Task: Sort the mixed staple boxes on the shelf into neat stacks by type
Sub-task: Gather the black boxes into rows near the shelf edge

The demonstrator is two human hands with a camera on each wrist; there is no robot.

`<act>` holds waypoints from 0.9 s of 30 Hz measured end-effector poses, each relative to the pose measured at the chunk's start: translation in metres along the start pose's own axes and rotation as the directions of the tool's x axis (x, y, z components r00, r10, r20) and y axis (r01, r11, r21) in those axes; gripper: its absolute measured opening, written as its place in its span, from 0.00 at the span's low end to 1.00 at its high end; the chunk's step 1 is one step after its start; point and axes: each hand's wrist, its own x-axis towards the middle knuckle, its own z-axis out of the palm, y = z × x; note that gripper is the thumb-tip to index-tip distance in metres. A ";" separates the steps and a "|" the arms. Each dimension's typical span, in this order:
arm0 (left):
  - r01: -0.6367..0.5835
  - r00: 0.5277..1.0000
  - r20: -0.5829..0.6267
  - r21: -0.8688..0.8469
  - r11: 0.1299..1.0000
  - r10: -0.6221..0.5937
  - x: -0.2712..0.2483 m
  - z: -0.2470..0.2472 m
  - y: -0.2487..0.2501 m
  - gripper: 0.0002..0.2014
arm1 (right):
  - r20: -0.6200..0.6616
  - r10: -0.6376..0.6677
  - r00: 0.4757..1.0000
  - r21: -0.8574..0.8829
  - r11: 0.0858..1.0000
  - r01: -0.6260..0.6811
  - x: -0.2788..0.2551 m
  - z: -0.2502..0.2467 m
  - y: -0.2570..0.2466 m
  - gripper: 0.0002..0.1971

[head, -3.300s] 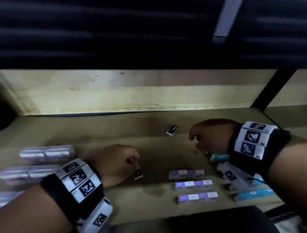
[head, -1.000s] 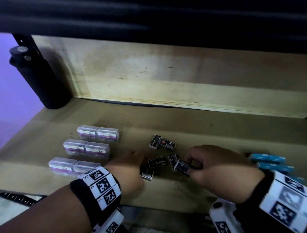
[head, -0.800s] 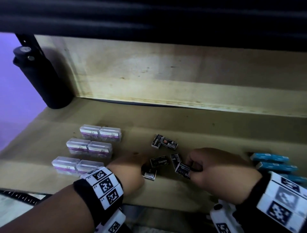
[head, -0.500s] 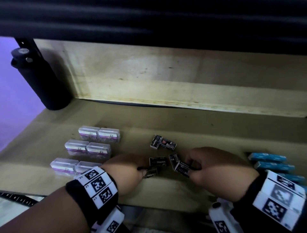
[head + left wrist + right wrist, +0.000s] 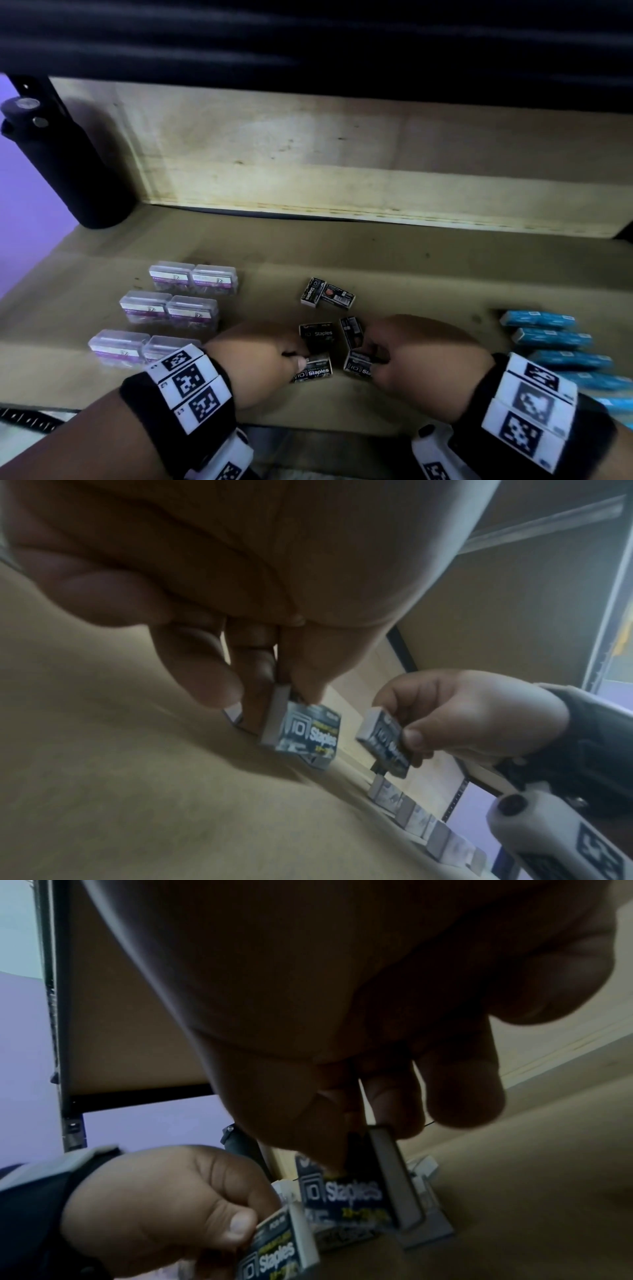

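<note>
Several small black staple boxes lie mid-shelf. My left hand [image 5: 297,360] pinches the front one [image 5: 314,368] between thumb and fingers; in the left wrist view that box [image 5: 306,733] is tilted just above the shelf. My right hand [image 5: 372,359] pinches another black box [image 5: 359,366], seen on edge in the right wrist view [image 5: 346,1191]. Two more black boxes [image 5: 317,334] lie between the hands, and a pair [image 5: 327,294] sits behind them. Clear cases with purple labels [image 5: 169,310] stand in paired rows at the left. Blue boxes [image 5: 537,320] line the right.
A tall black bottle [image 5: 65,164] stands in the back left corner. The wooden back panel [image 5: 342,164] closes off the shelf behind, and a dark upper shelf hangs low overhead. The shelf's front edge [image 5: 308,423] runs just under my wrists.
The left hand has taken hold of the front black box and nudged it right. The right hand, still holding its box, has drawn it toward the front edge, beside the left one.
</note>
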 end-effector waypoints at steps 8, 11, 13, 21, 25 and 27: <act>-0.017 1.000 -0.013 0.036 0.999 0.018 -0.003 0.006 0.006 0.11 | -0.063 -0.060 0.996 -0.073 0.996 0.055 0.007 0.025 0.000 0.12; -0.007 1.000 0.002 0.015 1.000 0.007 -0.004 0.006 0.007 0.11 | -0.064 -0.082 0.995 -0.088 0.993 0.076 0.008 0.030 -0.001 0.10; -0.007 1.000 0.004 0.014 1.000 0.007 -0.003 0.006 0.008 0.11 | -0.071 -0.083 0.994 -0.090 0.993 0.077 0.009 0.032 -0.001 0.10; -0.026 1.000 0.009 0.035 0.999 0.025 -0.001 0.007 0.008 0.11 | -0.104 -0.086 0.991 -0.110 0.991 0.074 0.011 0.040 0.000 0.13; -0.028 1.000 -0.009 0.046 0.999 0.028 -0.001 0.008 0.008 0.12 | -0.113 -0.072 0.991 -0.124 0.991 0.057 0.012 0.042 0.000 0.14; -0.032 0.999 -0.014 0.049 0.998 0.033 -0.001 0.008 0.008 0.12 | -0.125 -0.072 0.990 -0.120 0.991 0.057 0.012 0.043 0.001 0.13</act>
